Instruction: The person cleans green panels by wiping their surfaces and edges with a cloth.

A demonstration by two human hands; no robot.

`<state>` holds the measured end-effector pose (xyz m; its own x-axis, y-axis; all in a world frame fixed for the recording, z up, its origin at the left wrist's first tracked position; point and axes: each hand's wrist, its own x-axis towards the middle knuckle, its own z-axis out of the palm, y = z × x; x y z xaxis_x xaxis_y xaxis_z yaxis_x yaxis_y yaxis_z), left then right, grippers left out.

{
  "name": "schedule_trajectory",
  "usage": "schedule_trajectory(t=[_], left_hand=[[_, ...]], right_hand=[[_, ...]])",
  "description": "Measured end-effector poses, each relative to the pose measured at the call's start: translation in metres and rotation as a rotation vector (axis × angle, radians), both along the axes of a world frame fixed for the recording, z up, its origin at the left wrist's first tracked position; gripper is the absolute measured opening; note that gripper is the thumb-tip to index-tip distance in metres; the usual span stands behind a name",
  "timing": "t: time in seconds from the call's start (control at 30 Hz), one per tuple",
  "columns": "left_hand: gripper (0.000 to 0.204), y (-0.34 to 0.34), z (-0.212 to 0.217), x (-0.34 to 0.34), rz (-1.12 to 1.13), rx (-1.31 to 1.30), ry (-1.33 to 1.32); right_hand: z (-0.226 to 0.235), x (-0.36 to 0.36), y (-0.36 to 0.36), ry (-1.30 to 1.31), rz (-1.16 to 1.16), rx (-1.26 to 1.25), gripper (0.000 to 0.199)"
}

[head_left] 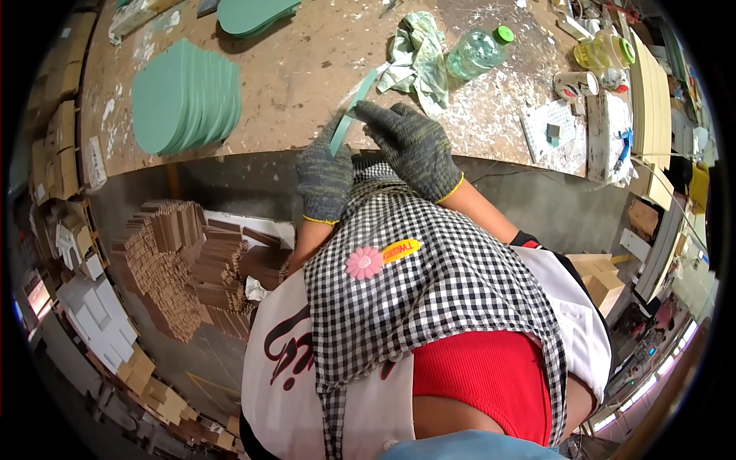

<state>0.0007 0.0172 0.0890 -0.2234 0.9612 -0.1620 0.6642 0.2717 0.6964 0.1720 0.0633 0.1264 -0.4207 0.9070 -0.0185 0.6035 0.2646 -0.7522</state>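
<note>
We log: L hand point(325, 178) + R hand point(410, 146), gloved, both gripping green foam sole point(351, 115) edge-on | fanned sole stack point(188, 96) left of L hand, looks done | rag point(418, 57), bottle point(479, 50) beyond R hand | remaining qty: can't tell.

A worn wooden counter point(307, 69), streaked with white residue, spans the top. Below it lies a grey concrete floor point(138, 199) with stacked brown cardboard pieces point(184, 268). Bright daylight enters at the lower right.
</note>
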Motion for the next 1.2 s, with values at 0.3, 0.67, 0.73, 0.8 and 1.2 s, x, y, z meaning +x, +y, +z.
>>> schedule_trajectory(t=[0.3,0.67,0.73,0.8,1.2], left_hand=[[0.040,-0.001,-0.003,-0.002,-0.019,0.044,-0.050],[0.040,0.004,0.001,-0.003,0.016,-0.092,-0.028],[0.040,0.001,0.003,-0.005,0.047,-0.167,-0.012],[0.042,0.001,0.004,-0.005,0.034,-0.009,-0.090],[0.043,0.005,-0.002,-0.011,0.063,-0.100,-0.111]], right_hand=[[-0.024,0.001,0.008,0.187,-0.107,0.054,0.033],[-0.011,-0.004,-0.002,0.057,0.063,0.043,0.033],[-0.016,-0.006,0.003,0.160,0.004,-0.013,0.033],[-0.026,-0.008,0.011,0.228,-0.094,0.046,0.034],[-0.027,-0.008,-0.002,0.208,0.061,0.057,0.038]])
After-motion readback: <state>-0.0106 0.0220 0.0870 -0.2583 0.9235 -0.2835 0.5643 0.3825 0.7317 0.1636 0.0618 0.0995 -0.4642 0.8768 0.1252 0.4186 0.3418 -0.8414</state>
